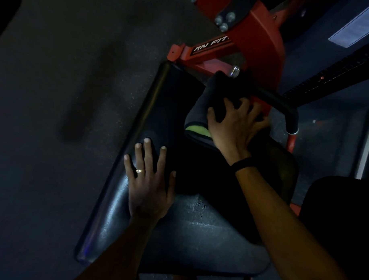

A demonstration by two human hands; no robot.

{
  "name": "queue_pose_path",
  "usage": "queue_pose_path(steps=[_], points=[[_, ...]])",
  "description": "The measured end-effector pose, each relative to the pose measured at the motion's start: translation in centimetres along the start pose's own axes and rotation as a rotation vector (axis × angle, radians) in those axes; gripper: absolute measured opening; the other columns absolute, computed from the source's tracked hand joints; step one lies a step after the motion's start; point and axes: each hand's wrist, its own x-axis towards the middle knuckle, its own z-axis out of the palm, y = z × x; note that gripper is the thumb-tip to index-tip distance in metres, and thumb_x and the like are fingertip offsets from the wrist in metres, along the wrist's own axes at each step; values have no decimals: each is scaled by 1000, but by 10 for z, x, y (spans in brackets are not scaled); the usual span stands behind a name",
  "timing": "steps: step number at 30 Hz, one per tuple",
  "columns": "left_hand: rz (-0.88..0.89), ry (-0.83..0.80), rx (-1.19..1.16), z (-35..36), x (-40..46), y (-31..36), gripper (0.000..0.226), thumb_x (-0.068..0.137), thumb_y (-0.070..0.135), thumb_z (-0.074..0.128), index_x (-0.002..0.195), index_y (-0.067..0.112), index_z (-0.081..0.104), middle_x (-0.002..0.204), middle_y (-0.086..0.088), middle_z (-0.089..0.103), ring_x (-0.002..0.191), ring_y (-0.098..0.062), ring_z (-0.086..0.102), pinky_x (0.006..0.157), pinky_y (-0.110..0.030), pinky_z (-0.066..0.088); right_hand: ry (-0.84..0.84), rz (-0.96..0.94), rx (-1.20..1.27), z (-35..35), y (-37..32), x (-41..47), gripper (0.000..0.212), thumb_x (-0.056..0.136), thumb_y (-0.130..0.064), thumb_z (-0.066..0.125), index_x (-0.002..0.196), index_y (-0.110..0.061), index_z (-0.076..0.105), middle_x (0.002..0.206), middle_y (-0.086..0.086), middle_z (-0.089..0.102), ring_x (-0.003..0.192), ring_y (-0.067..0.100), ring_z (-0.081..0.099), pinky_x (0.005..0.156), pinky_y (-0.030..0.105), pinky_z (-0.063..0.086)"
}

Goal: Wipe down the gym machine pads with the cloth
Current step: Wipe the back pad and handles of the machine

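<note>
Pressing flat with straight, spread fingers, the left hand (pixel 150 178) rests on the large black pad (pixel 176 227), a ring on one finger. Beyond it the right hand (pixel 236 129) curls round a dark cloth (pixel 203 111) with a yellow-green patch, held against the pad's far end. Past that end rises the red machine frame (pixel 264 38), a black handle bar (pixel 279 103) just beside the cloth.

**Lettering on the machine frame**

One piece of readable text shows: white slanted capitals "RW FIT" on a black label (pixel 212 45) with thin red and white stripes beneath, fixed to the red frame (pixel 264 38) of the gym machine, above the far end of the black pad (pixel 176 233). The lettering is cut off at its right end by another part of the frame, so any further letters cannot be read
</note>
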Motion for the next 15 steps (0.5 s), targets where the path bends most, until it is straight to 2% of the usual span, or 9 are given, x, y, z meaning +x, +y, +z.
queue_pose_path(steps=[3,5,7,9,11,13,15], points=[[2,-9,6,0,2,0,62,100,43,45,151,10,40,163,-24,19,151,-41,18,119,-63,16,-47,31,145,10,5,5,71,87,-71,43,143,-28,50,159,17,27,148,42,16,113,71,7],[-3,-10,5,0,1,-1,62,100,44,45,151,10,40,163,-24,18,151,-41,18,119,-63,16,-126,20,217,16,-2,8,89,82,-85,33,154,-33,30,164,19,15,151,43,8,113,74,3],[8,-12,10,0,0,0,61,100,44,43,152,11,40,163,-24,18,151,-41,17,119,-64,17,-174,-5,192,26,-4,8,99,76,-93,22,157,-36,21,163,18,19,149,43,12,111,76,6],[4,-19,14,0,1,0,62,101,46,39,152,11,38,163,-24,17,151,-41,17,118,-64,18,-139,-11,150,32,-4,7,100,75,-94,18,155,-35,29,157,17,31,144,42,23,110,72,16],[2,-23,13,-1,1,0,62,101,46,38,152,11,37,163,-24,17,151,-41,17,118,-64,17,-47,-5,117,32,-2,5,95,78,-91,22,148,-31,43,145,17,43,133,40,36,104,61,28],[5,-32,21,-1,1,0,63,101,46,38,152,10,37,163,-24,16,151,-41,16,119,-64,16,49,-20,82,32,-1,7,86,83,-86,29,139,-26,54,130,16,53,118,37,45,93,52,32],[5,-32,23,-2,2,0,63,101,46,38,152,9,38,163,-25,17,151,-42,17,119,-64,15,85,-42,77,32,-2,10,78,88,-81,32,132,-23,59,120,14,56,108,35,50,87,48,34]])
